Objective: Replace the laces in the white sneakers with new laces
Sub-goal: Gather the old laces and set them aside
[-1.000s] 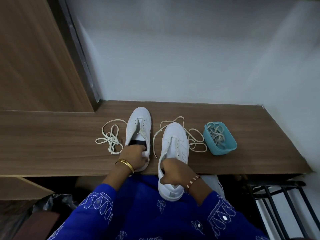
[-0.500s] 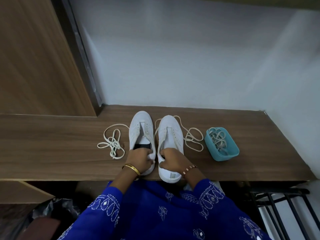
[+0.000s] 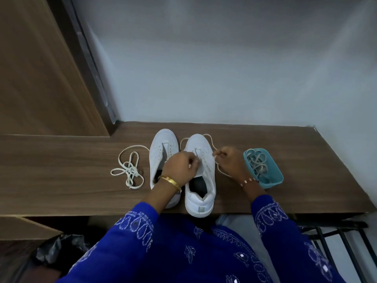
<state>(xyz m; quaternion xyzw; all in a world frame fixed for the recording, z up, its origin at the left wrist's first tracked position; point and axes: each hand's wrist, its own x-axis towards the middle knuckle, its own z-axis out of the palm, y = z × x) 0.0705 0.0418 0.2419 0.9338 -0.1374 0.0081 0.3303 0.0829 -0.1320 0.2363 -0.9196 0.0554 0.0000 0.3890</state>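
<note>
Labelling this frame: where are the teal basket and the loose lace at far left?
teal basket (image 3: 279, 176): head view, its near right rim.
loose lace (image 3: 130, 170): head view, its tangled middle.

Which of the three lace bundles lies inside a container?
The laces in the teal plastic basket at right; the other two bundles lie loose on the wooden shelf.

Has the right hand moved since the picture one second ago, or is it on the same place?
Yes. The right hand left the heel of the right sneaker and now pinches the lace between that sneaker and the teal basket, farther from the shelf's front edge.
</note>
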